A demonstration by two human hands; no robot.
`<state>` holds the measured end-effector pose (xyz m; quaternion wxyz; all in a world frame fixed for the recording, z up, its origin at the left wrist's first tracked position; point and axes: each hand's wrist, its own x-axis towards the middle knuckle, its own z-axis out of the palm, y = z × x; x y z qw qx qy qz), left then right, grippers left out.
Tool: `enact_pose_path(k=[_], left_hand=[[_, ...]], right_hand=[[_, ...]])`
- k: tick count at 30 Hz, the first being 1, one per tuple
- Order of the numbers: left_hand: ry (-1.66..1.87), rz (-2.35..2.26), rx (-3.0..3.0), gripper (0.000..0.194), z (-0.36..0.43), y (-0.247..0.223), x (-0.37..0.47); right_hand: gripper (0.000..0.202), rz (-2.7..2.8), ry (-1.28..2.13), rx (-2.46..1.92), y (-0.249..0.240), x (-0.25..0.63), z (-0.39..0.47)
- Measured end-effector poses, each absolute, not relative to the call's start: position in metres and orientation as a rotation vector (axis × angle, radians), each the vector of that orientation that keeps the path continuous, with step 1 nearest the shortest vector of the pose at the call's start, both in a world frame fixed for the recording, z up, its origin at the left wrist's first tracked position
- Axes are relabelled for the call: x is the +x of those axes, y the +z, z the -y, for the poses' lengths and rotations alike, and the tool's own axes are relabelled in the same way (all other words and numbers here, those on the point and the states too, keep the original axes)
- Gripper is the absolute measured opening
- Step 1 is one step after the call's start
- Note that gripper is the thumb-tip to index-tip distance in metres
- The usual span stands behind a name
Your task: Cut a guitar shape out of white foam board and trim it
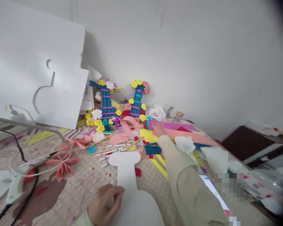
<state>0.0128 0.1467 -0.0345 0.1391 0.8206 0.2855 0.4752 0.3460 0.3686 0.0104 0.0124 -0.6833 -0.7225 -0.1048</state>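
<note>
A white guitar-shaped cutout (127, 175) lies flat on the table in front of me, its lower end running out of the picture. My left hand (106, 204) rests at its left edge, below the neck, with thumb and index finger closed together. Whatever may be between those fingertips is hidden. My right hand (158, 129) is stretched forward onto a pile of coloured paper, where it touches pink crepe paper (186, 134) and is close to a yellow sheet (149, 135). Its fingers are small and blurred, so their grip is unclear.
Two blue paper guitars, the left (106, 102) and right (136, 102), stand at the wall among paper flowers. Marker pens (110, 153) lie before them. At left are a glue gun (25, 175), its cables, and a large white board (37, 62). A phone (213, 191) lies right.
</note>
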Motion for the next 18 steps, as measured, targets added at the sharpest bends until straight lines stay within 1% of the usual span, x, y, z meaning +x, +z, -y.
enact_pose_path(k=[7, 14, 18], left_hand=[[1.318, -0.757, 2.379, 0.020, -0.144, -0.033, 0.014], [1.347, -0.781, 2.366, 0.018, -0.143, -0.030, 0.015], [1.355, -0.755, 2.401, 0.019, -0.141, -0.030, 0.017]], right_hand=[[0.035, 2.394, -0.263, -2.041, 0.003, 0.344, -0.358], [0.029, 2.272, -0.332, -2.086, 0.009, 0.363, -0.349], [0.029, 2.243, -0.302, -2.051, 0.010, 0.361, -0.347]])
